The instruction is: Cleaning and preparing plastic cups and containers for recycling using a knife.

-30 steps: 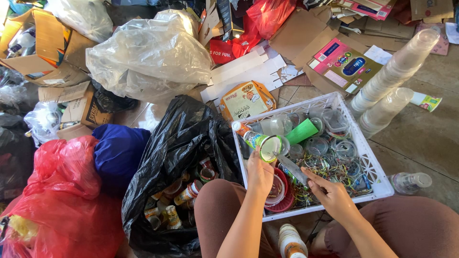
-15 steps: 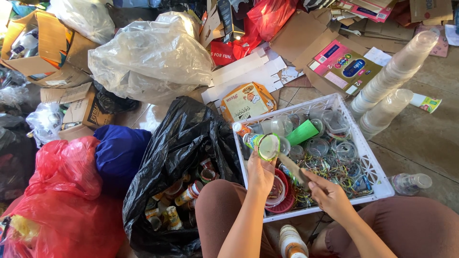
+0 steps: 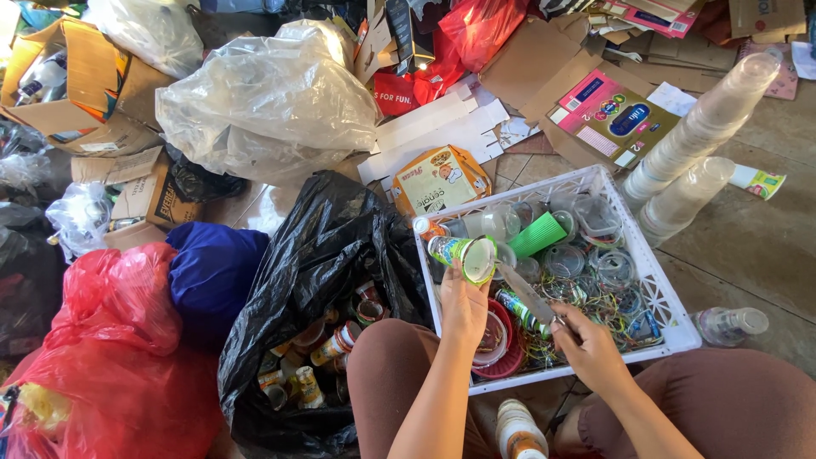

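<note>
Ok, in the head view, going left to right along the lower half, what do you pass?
Red plastic bag → blue bag → black bag of cups → left hand holding a green cup → right hand with a knife → white crate → clear bottle.

A black bag [image 3: 323, 246] sits open at lower centre of the frame, with printed cups [image 3: 327, 348] inside. Touching its left side lies a blue bag [image 3: 212, 272], and a red bag [image 3: 110, 365] fills the lower left corner. A clear bag [image 3: 272, 93] bulges at upper centre-left, beside cardboard boxes [image 3: 76, 93] in the upper left. Two stacks of clear cups [image 3: 697, 144] lie at the upper right, and a clear bottle [image 3: 731, 323] rests on the floor at right.
</note>
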